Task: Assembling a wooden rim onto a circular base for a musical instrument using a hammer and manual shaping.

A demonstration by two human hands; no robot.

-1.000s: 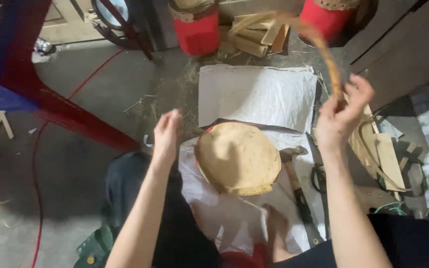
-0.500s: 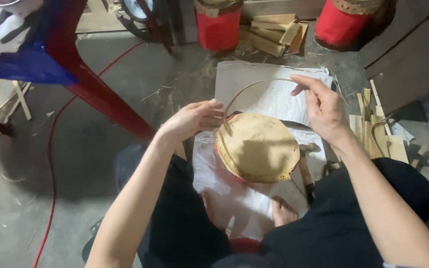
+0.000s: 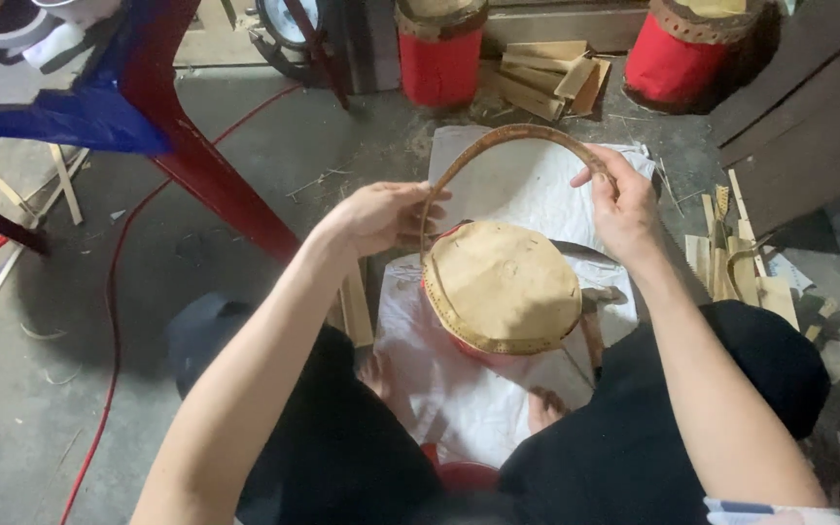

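A small drum [image 3: 503, 287] with a tan skin head and red body stands between my knees on a white sack [image 3: 459, 389]. A thin brown cane strip [image 3: 512, 136] arches above its far side. My left hand [image 3: 376, 214] pinches the strip's left end beside the drum's rim. My right hand [image 3: 624, 204] grips the strip's right end, just past the drum's far right edge. A hammer [image 3: 595, 326] with a wooden handle lies to the right of the drum, partly hidden by it.
Two red drums [image 3: 439, 49] [image 3: 678, 49] stand at the back with wood offcuts [image 3: 546, 73] between them. A red and blue metal frame [image 3: 187, 146] slants at left, with a red cable [image 3: 114, 292] on the concrete floor. Cane pieces [image 3: 731, 262] lie at right.
My right hand brought the long strip down from up high and both hands bent it into an arch over the drum. The view shifted slightly.
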